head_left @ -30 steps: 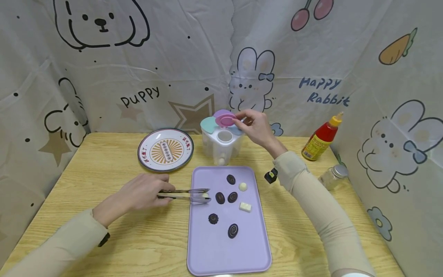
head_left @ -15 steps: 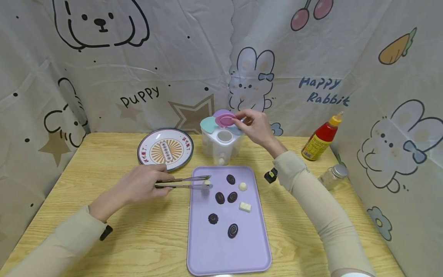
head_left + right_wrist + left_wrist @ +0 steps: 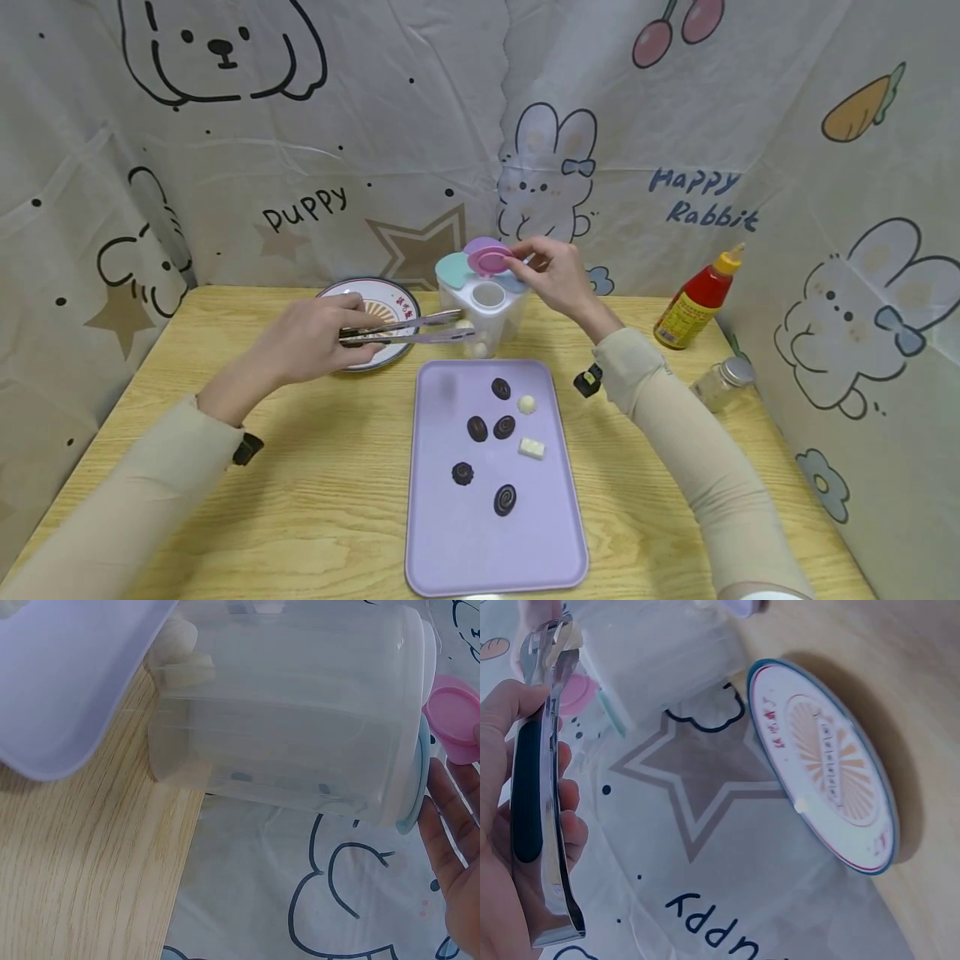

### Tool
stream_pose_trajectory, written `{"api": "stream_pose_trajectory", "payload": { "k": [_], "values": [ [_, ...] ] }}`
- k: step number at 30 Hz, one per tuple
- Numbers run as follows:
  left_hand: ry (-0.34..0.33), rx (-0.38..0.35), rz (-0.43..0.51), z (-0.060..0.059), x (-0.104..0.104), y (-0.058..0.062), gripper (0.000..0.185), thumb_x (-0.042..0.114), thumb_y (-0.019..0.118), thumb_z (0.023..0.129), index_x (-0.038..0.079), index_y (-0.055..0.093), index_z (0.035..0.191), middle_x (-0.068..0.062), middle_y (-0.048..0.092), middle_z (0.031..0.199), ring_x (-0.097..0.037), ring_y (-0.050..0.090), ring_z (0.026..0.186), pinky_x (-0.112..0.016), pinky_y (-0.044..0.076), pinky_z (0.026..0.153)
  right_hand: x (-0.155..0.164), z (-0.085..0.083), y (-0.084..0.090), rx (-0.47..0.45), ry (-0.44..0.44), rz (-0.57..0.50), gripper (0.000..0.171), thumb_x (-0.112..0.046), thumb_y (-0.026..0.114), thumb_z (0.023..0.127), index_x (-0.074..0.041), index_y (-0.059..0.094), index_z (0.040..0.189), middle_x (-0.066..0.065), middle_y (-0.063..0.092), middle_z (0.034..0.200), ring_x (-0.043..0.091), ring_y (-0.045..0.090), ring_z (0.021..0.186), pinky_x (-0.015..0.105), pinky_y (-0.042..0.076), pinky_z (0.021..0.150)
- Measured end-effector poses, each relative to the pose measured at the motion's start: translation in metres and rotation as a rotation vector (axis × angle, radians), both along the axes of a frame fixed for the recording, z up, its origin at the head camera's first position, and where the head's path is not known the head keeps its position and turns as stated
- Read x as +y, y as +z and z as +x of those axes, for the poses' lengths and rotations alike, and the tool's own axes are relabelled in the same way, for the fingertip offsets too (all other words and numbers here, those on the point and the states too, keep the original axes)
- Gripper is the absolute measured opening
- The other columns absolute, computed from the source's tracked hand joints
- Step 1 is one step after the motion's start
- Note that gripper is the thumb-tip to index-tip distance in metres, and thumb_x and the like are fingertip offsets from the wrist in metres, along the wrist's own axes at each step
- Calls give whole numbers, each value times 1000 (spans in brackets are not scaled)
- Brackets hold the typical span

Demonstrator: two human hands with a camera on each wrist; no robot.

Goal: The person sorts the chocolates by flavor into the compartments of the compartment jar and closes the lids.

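Observation:
My left hand (image 3: 318, 337) grips metal tongs (image 3: 438, 336) with dark handle grips. A small white chocolate piece (image 3: 570, 636) sits between the tong tips, which are beside the front of a clear container (image 3: 491, 321), above the tray's far edge. My right hand (image 3: 551, 271) pinches the raised pink lid (image 3: 490, 261), leaving a round opening uncovered. Other lids, such as the mint-green one (image 3: 453, 270), lie flat. Pale pieces (image 3: 176, 645) show at the container's bottom. The purple tray (image 3: 495, 558) carries several dark chocolates (image 3: 505, 500) and white pieces (image 3: 532, 448).
Behind my left hand lies a round printed plate (image 3: 397, 304), partly covered by hand and tongs. A red sauce bottle (image 3: 693, 300) and a small lidded glass jar (image 3: 722, 383) stand at right. Printed cloth (image 3: 420, 150) hangs behind the table.
My left hand has lifted the tongs and white piece from over the tray's left edge up and forward to the container. My right hand still holds the pink lid raised.

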State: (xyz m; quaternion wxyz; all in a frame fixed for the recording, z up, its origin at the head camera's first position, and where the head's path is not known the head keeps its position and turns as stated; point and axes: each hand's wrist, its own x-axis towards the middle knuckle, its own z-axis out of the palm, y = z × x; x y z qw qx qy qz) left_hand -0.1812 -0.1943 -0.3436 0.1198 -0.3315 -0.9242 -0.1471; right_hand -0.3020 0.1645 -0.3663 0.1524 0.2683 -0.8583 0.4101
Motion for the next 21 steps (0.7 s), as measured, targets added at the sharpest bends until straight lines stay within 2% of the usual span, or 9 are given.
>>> {"api": "stream_pose_trajectory", "payload": {
  "k": [6, 10, 13, 15, 17, 21],
  "values": [
    [21, -43, 20, -18, 10, 10, 25, 24, 81, 90, 15, 83, 113, 0, 60, 85, -9, 45, 61, -27, 35, 55, 0, 0, 0, 6, 3, -1, 17, -16, 76, 98, -4, 76, 109, 15, 79, 105, 23, 71, 79, 23, 56, 70],
    [45, -69, 5, -31, 19, 13, 31, 29, 80, 91, 14, 81, 118, -3, 61, 88, -15, 49, 63, -31, 39, 56, 1, 0, 0, 9, 5, 2, 17, -17, 75, 98, -4, 76, 109, 15, 79, 104, 23, 70, 79, 21, 55, 69],
    [70, -101, -18, -39, 25, 15, 37, 33, 77, 93, 13, 79, 124, -11, 69, 104, -26, 64, 78, -42, 52, 68, 1, 0, 0, 7, 8, 2, 17, -17, 75, 98, -4, 76, 109, 15, 79, 104, 23, 70, 78, 20, 55, 69],
    [87, -125, -29, -44, 29, 15, 40, 34, 76, 94, 13, 77, 127, -18, 71, 123, -35, 71, 98, -51, 57, 84, 1, 0, 0, 7, 8, 3, 16, -17, 75, 98, -4, 76, 109, 14, 79, 104, 23, 70, 78, 20, 55, 69],
    [103, -145, -33, -48, 32, 15, 41, 35, 76, 94, 13, 77, 128, -23, 66, 139, -42, 69, 119, -59, 54, 100, 1, 0, 0, 6, 6, 4, 16, -17, 75, 99, -4, 76, 109, 14, 79, 104, 23, 70, 78, 19, 55, 69],
    [125, -182, -31, -53, 33, 14, 42, 36, 76, 94, 13, 76, 129, -27, 58, 151, -48, 59, 137, -65, 46, 112, 1, 0, 0, 8, 4, 4, 17, -16, 75, 99, -4, 76, 109, 14, 79, 104, 23, 70, 79, 19, 54, 69]
  ]
}}
